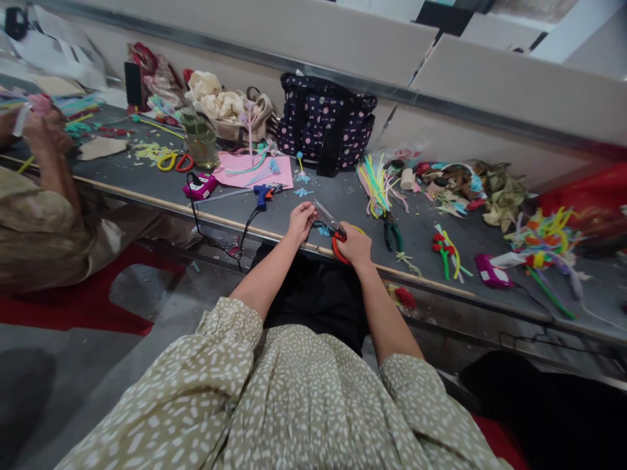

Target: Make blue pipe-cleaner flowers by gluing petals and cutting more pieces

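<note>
My right hand (354, 245) grips a pair of scissors (329, 218) by the orange handles, the blades pointing up and left over the table's front edge. Close to the blade tips, my left hand (301, 220) is pinched closed; what its fingers hold, if anything, is too small to make out. Small light-blue pipe cleaner pieces (323, 230) lie under the blades, and more blue bits (304, 192) are just beyond. A blue hot glue gun (264, 193) rests left of my left hand, its cord hanging over the edge.
Green-handled pliers (393, 234) and a pipe cleaner bundle (376, 186) lie to the right. A dotted bag (326, 124) stands at the back. Left are a pink sheet (230, 171), a jar (200, 140) and yellow-red scissors (175, 162). A co-worker's hand (48, 130) is at far left.
</note>
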Demonstrator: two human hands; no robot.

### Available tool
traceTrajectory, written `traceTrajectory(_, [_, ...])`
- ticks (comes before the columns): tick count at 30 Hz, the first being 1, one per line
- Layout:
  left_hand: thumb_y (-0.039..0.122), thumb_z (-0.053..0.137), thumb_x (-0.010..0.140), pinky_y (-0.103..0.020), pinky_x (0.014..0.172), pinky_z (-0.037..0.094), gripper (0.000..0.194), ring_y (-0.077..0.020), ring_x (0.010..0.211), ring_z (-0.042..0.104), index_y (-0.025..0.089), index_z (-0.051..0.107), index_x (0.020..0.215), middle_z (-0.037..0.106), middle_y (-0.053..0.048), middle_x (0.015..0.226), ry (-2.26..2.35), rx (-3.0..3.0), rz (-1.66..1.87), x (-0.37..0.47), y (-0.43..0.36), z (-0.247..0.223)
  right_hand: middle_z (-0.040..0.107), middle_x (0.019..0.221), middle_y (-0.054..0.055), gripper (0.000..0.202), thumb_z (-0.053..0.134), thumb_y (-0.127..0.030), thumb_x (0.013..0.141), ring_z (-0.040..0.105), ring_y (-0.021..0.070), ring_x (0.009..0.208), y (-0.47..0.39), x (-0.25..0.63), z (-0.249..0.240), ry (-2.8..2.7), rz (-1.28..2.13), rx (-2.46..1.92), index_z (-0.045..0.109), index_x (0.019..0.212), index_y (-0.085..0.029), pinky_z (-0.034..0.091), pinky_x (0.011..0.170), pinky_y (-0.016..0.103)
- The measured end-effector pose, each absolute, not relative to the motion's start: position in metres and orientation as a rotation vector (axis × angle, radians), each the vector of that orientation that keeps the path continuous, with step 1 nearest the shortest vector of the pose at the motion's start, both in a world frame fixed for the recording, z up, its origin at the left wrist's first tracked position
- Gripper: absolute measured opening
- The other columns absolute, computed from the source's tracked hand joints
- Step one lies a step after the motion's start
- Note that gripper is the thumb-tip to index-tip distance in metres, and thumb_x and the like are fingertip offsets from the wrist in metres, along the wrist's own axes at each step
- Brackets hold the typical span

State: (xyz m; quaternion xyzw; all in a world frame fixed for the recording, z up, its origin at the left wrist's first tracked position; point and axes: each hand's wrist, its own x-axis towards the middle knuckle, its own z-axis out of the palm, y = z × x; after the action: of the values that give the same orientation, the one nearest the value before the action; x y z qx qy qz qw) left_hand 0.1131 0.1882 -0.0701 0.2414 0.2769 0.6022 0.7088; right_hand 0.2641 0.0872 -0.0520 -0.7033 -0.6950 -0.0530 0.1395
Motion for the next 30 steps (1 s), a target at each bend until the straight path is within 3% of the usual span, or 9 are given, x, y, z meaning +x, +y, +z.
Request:
traceTrajectory(6, [0.008,0.073,0.067,-0.024,0.068,0.053,0.016,-0.0058,0.053,0.056,0.015,0.062,0.077,0.06,0.005,0.061,0.634,0.511,1.339,0.1122,0.1857,-0.0656,0.07,0.101,0.007,0.034,0.047,-0.036,0.087,0.06,0.0237,0.093,0.0877,0.2642,-0.0523,-1.995,-0.161,-2.04,0.059,0.117,-0.024,0.034,0.066,0.028])
traceTrajectory(18, [0.018,0.082,0.064,-0.023,0.067,0.052,0.022,-0.0044,0.051,0.054,0.015,0.064,0.076,0.065,0.003,0.066,0.644,0.543,1.39,0.1166,0.1901,-0.0718,0.07,0.105,0.007,0.04,0.048,-0.037,0.086,0.061,0.0246,0.096,0.0886,0.266,-0.0562,-1.89,-0.157,-2.031,0.057,0.123,-0.024,0.038,0.069,0.029])
traceTrajectory(30, [0.008,0.077,0.063,-0.024,0.065,0.049,0.018,-0.0047,0.049,0.05,0.014,0.065,0.073,0.06,0.005,0.061,0.65,0.499,1.402,0.1172,0.1895,-0.0702,0.071,0.1,0.006,0.041,0.049,-0.038,0.085,0.062,0.0236,0.091,0.0896,0.2661,-0.0581,-1.98,-0.204,-2.022,0.059,0.122,-0.025,0.038,0.068,0.028])
